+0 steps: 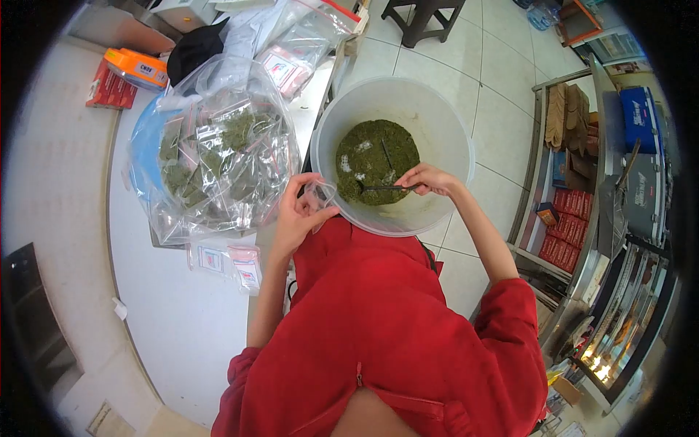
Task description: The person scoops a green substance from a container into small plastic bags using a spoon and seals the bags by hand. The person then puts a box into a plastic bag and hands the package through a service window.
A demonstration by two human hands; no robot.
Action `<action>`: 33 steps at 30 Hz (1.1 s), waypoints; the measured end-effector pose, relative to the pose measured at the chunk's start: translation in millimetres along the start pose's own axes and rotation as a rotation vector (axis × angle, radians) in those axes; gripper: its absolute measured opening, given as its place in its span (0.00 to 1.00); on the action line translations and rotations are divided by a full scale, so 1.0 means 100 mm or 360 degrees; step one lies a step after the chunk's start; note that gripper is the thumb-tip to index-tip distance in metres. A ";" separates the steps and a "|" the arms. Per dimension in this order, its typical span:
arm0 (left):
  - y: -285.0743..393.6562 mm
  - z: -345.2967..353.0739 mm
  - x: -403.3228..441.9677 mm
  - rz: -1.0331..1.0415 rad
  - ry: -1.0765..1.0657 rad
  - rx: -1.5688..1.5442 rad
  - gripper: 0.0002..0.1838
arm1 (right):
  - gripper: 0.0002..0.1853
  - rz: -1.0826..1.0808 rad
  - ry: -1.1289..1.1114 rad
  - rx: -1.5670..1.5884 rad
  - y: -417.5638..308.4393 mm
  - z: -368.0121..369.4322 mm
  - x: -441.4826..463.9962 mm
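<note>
A large whitish plastic tub (445,124) stands in front of me, its bottom covered with a green crumbly material (364,156) that has a few white patches. My right hand (428,179) grips the handle of a black spoon (386,188), whose tip rests in the green material. Just past the tub's left rim, my left hand (302,211) holds a small clear plastic bag (319,194) between thumb and fingers. Left of that hand sits a big clear bag (247,211) with several small packets of green material inside, in or over a blue basin (149,146).
On the white table (182,320) lie printed packets (245,269), an orange box (136,69), red boxes (109,87), a black cap (195,54) and more plastic bags (313,44). A dark stool (424,18) stands beyond the tub. Shelving (535,138) with red boxes runs along the right.
</note>
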State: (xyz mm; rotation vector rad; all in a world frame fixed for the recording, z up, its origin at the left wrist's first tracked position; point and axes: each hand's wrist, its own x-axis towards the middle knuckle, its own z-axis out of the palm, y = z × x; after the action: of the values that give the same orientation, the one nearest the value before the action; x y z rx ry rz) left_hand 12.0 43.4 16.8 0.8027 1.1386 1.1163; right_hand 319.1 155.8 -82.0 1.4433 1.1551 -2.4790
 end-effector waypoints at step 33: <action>-0.21 0.55 0.92 0.1018 0.0356 0.0898 0.29 | 0.11 -0.1214 0.1006 -0.1103 0.02 0.79 -0.75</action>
State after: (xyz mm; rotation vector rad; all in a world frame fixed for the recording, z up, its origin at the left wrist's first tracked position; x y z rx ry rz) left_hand 73.7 128.0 -13.5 1.5890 1.4618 1.4490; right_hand 304.1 81.9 -2.8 1.7735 2.7437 -1.5064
